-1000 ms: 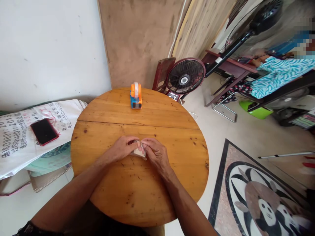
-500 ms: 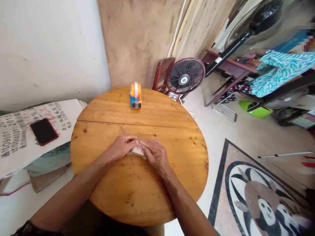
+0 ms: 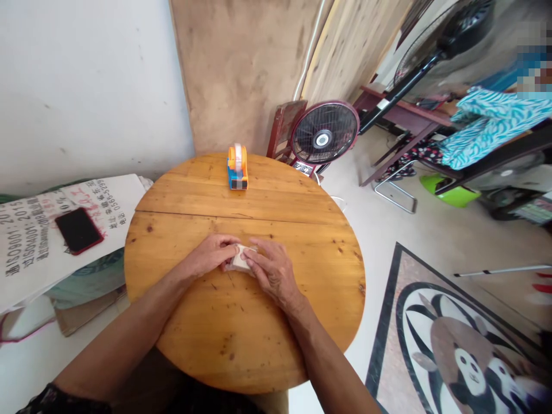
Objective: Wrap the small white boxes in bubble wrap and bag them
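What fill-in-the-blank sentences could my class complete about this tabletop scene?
1. Both hands, left hand and right hand, press a small white ____ lying on the table.
2. The wooden table is ____ in shape.
3. The tape dispenser is orange and ____.
Missing words: packet; round; blue

Your view: bright, even daylight, no harsh glare. Soft shadows under your hands on bench (image 3: 241, 322). Strong wide-angle bending at edges; wall (image 3: 86, 86) and floor mat (image 3: 452, 345) curve. Upper right corner pixelated, standing fan (image 3: 435, 52) slightly smeared. Centre sharp.
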Demonstrator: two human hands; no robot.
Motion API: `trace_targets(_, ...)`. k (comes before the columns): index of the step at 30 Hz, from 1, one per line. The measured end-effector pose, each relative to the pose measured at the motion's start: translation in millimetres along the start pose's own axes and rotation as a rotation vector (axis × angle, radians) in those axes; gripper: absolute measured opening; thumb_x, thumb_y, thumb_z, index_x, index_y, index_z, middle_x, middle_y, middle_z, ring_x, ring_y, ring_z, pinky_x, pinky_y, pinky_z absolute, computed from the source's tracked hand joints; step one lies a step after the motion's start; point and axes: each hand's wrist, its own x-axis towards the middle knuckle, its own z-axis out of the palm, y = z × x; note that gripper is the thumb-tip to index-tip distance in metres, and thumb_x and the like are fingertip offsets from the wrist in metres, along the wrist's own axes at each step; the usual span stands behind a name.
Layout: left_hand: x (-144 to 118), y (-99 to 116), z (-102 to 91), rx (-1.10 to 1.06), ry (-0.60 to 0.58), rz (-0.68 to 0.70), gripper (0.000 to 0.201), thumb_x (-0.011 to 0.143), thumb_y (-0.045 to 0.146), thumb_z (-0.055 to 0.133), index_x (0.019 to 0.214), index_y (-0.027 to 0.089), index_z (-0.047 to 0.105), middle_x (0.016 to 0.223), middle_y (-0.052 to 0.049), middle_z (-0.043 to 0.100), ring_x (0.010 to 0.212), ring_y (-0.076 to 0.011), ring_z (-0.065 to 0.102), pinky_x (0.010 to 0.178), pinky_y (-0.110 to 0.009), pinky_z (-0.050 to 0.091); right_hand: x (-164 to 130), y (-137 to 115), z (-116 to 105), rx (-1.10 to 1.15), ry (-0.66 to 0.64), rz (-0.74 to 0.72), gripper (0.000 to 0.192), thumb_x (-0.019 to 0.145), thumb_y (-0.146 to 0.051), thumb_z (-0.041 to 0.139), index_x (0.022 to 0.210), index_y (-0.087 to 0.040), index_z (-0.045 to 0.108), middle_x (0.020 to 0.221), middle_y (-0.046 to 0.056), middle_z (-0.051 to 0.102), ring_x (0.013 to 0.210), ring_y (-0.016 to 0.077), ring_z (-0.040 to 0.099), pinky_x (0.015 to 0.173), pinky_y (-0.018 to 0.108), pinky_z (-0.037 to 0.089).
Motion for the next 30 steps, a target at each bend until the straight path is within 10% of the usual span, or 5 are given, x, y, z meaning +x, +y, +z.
trace_targets(15, -5.0, 10.0, 3.4, -0.035, 0.056, -0.053, 0.038, 0.079, 0.031, 0.058, 0.111, 0.012, 0.065, 0.059, 0.004, 0.056, 0.047, -0.0087, 0.044, 0.045, -0.021, 0.031, -2.5, 5.5, -14.3, 0.444, 0.123, 0.382, 0.025, 0.09, -0.035, 0.059, 0.11, -0.025, 0.07, 0.13, 0.011, 0.063, 0.122, 0.0264, 0.057, 0.106, 0.048, 0.044)
trace_targets(30, -2.1, -0.3, -0.3, -0.073, 0.02, 0.016, 0.049, 0.074, 0.034, 0.064, 0.119, 0.014, 0.06, 0.088, -0.004, 0.068, 0.055, -0.0087, 0.051, 0.047, -0.021, 0.036, -8.1, 12.6, 0.6, 0.309, -0.302, 0.261, 0.083, 0.078, -0.04, 0.073, 0.149, -0.024, 0.034, 0.138, 0.015, 0.056, 0.124, 0.0329, 0.054, 0.103, 0.052, 0.042)
